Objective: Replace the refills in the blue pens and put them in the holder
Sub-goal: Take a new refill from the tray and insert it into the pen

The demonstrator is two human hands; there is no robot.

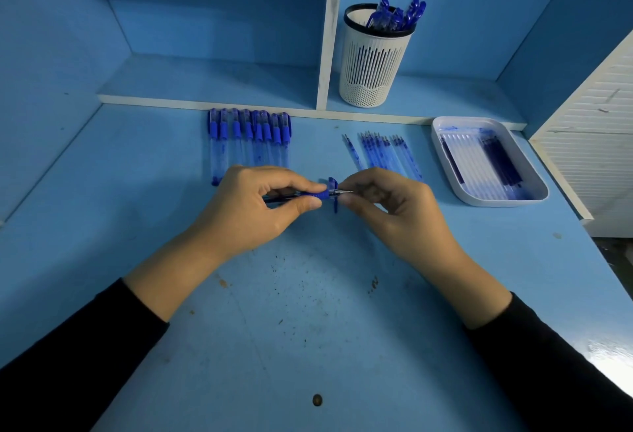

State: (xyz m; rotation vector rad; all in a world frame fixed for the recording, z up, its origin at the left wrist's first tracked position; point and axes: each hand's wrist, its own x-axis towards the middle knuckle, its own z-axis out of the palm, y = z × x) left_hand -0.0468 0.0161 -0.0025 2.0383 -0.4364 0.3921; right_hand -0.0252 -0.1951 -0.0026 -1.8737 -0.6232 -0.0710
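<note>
Well in front of the holder [375, 58], the left hand [253, 205] pinches a blue pen [317, 195] by its grip (barrel mostly hidden under the fingers) while the right hand [394, 205] pinches its metal tip.

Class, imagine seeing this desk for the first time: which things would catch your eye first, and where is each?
At the centre, the left hand grips a blue pen while the right hand pinches its tip. Behind them a row of capped pens lies on the desk, loose refills to its right. A white holder of pens stands on the shelf.
</note>
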